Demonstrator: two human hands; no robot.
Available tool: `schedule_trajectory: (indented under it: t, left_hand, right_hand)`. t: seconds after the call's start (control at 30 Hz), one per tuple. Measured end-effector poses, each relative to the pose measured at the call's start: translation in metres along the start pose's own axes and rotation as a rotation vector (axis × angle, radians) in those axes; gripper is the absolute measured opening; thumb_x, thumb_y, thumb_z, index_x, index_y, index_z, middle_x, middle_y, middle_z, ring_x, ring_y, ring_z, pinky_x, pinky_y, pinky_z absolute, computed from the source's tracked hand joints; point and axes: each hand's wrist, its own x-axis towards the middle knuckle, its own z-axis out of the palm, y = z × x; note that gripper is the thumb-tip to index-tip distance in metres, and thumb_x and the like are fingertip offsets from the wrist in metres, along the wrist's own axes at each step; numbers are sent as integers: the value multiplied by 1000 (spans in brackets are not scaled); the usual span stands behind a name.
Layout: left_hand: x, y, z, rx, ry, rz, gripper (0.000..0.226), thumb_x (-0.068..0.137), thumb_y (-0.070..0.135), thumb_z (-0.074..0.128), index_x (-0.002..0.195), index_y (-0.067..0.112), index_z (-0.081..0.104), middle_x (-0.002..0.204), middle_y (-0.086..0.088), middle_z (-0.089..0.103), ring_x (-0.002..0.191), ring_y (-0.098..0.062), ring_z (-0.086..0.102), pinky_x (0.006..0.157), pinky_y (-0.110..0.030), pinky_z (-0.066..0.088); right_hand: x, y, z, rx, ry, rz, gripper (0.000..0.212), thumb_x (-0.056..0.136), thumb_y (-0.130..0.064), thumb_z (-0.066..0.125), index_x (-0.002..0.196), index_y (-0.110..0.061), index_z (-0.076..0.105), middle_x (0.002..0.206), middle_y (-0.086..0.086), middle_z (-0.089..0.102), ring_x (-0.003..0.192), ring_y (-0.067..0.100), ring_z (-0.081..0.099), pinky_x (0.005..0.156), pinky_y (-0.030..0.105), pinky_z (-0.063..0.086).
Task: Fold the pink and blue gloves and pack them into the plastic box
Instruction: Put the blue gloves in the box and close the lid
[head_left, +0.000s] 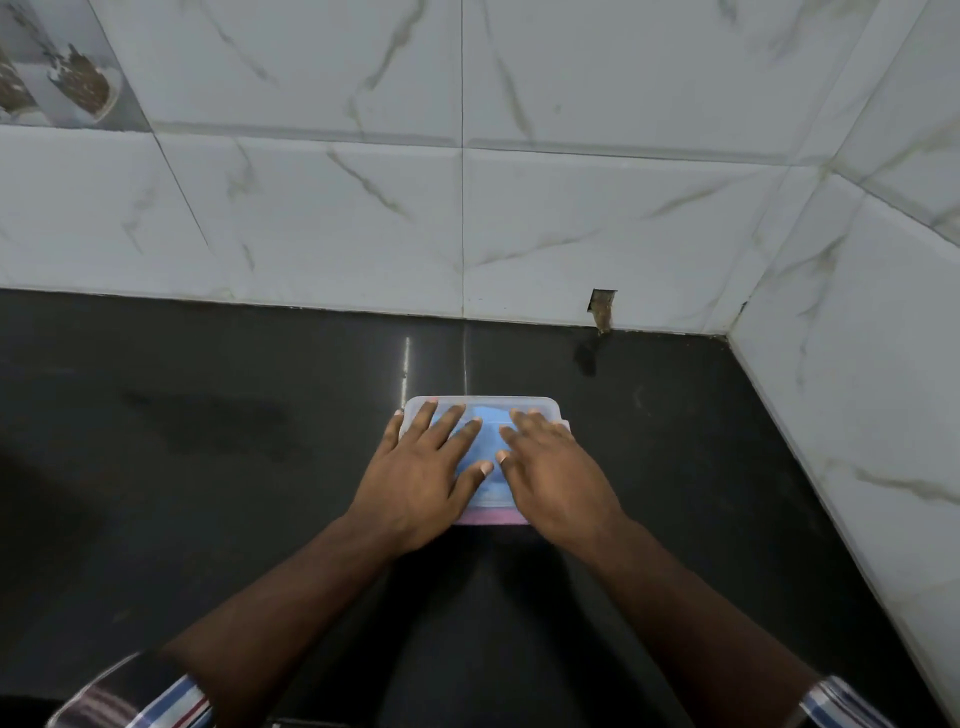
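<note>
White marble-look wall tiles (571, 208) filled the upper half of the frame and ran down the right edge, meeting in a corner at the upper right. A small broken notch (601, 307) showed at the foot of the back wall, right of centre, and a patterned tile (78, 83) with brown markings sat in the upper left corner.

Below the tiles, a glossy black countertop (208, 467) took up the lower half of the frame (it carried a thin streak of reflected light just above the box).

Two bare forearms reached up from the bottom edge, each with a striped sleeve (171, 706) cuff showing in a lower corner.

The left hand (421, 467) lay flat on the left part of the lid, its fingers straight and slightly spread, the thumb angled toward the centre. The right hand (550, 467) lay flat on the right part, its fingers straight and close together, pointing toward the upper left, its thumb near the other thumb. Neither hand curled round anything; both pressed palm-down.

The plastic box (483, 404) sat on the countertop just below the centre of the frame, its translucent lid on top and under both hands. Through the lid, between the two hands, the blue glove (485, 441) showed inside the box. A strip of the pink glove (493, 517) showed through the box's near wall, beneath the blue one.
</note>
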Motion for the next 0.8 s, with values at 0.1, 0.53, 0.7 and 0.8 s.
schedule_trajectory:
  t: [0.1, 0.53, 0.7, 0.8]
  left_hand:
    - [-15, 1, 8, 20, -58, 0, 83, 93, 70, -3, 157, 28, 29, 166, 1, 21, 155, -24, 9, 125, -50, 7]
    - [-32, 0, 8, 68, 106, 59, 54, 99, 36, 28, 145, 19, 51, 152, -4, 50, 144, -27, 40, 116, -49, 31]
    - [-58, 1, 25, 87, 179, 68, 55, 91, 22, 42, 144, 10, 52, 152, -9, 48, 147, -30, 34, 117, -48, 22]
    - [-58, 6, 34, 74, 166, 19, 57, 95, 26, 41, 148, 6, 45, 158, -13, 38, 150, -34, 26, 117, -50, 20]
  right_hand:
    - [-21, -6, 14, -86, 10, -29, 57, 98, -39, 22, 135, -13, 57, 147, 9, 51, 140, 25, 43, 116, 39, 27]
    - [-37, -6, 21, -112, 125, -12, 42, 96, -29, 36, 122, -17, 67, 135, 6, 62, 131, 24, 53, 110, 42, 36]
    - [-51, -3, 36, -145, 166, -11, 45, 87, -16, 40, 122, -19, 68, 131, 5, 65, 126, 25, 58, 108, 44, 41]
    - [-44, -5, 38, -136, 226, -8, 48, 83, -13, 37, 117, -18, 71, 126, 8, 68, 119, 28, 63, 102, 48, 45]
